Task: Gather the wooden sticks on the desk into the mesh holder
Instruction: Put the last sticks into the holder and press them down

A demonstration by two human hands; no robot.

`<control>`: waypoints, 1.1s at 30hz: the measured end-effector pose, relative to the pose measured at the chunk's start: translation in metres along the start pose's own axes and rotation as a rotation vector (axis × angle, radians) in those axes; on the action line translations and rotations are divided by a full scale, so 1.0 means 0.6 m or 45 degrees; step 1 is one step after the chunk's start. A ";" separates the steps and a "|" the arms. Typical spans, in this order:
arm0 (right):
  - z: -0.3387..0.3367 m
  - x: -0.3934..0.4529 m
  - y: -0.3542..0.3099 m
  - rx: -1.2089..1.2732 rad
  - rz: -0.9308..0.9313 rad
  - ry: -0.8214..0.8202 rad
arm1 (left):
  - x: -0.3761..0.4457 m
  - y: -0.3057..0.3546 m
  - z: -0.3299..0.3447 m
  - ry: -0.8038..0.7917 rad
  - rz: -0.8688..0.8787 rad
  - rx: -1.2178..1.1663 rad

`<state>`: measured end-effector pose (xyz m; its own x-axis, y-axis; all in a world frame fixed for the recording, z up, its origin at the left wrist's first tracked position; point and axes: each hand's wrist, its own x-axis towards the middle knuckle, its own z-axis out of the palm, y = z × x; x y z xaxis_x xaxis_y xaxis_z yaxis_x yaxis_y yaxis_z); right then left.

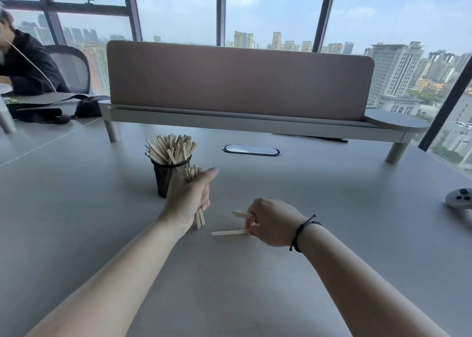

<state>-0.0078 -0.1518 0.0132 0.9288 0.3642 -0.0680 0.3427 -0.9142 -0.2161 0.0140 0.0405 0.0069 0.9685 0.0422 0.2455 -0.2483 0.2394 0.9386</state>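
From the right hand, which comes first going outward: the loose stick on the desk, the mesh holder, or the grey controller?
1. Loose stick, at the right hand's fingers.
2. Mesh holder, up left, behind the left hand.
3. Grey controller, far right edge.

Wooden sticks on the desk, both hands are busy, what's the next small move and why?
Probably pinch up the last flat stick: the right hand already holds one stick and its fingertips touch this one, the only stick seen lying on the desk. Then both it and the left hand, gripping a bundle, can unload into the mesh holder.
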 end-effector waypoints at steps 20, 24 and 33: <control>-0.011 -0.008 -0.027 2.100 0.012 0.256 | -0.009 -0.008 0.015 0.054 -0.116 -0.021; -0.020 -0.014 -0.032 2.047 -0.060 0.377 | -0.016 -0.014 0.022 -0.007 -0.095 0.020; 0.004 -0.021 -0.031 1.852 -0.043 0.535 | -0.023 -0.016 0.030 -0.005 -0.068 0.055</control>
<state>-0.0261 -0.1388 0.0159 0.9813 0.0752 0.1773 0.1645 0.1512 -0.9747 0.0026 0.0204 -0.0012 0.9803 0.0269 0.1956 -0.1970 0.1988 0.9600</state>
